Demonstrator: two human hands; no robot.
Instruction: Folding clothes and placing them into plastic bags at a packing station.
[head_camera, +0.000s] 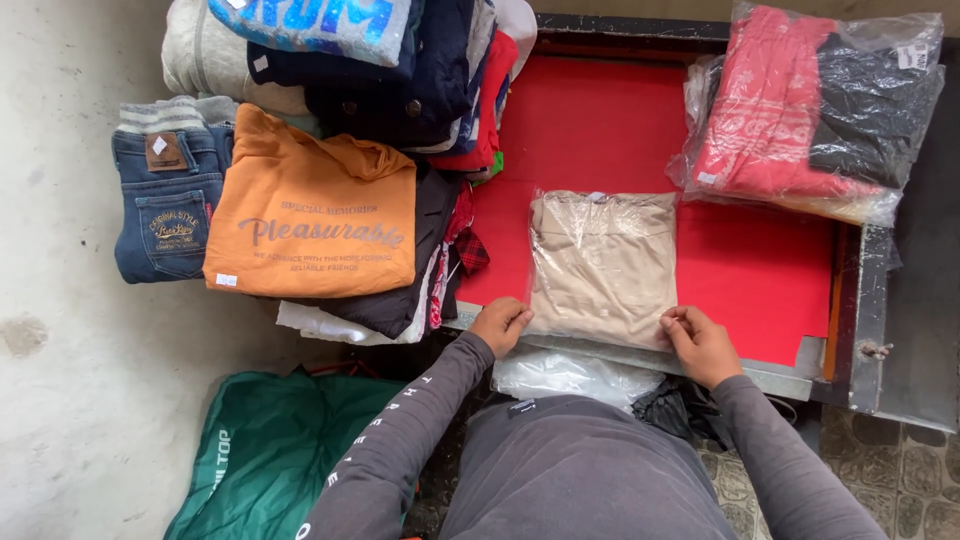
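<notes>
A clear, glossy plastic bag (603, 265) holding a folded beige garment lies flat at the centre of the red table surface (750, 270). The left hand (501, 325) pinches its 7 o'clock corner; the right hand (698, 343) pinches its 5 o'clock corner. At 1 o'clock lie bagged red and dark knitwear (815, 110). At 10 o'clock lies a soft orange sweatshirt (312, 210) beside stiff blue jeans (168, 205).

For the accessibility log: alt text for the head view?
Both hands pinch the near edge of a clear bag holding a folded beige garment on a red tabletop: left hand, right hand. Folded clothes are stacked left; bagged garments lie top right.
</notes>
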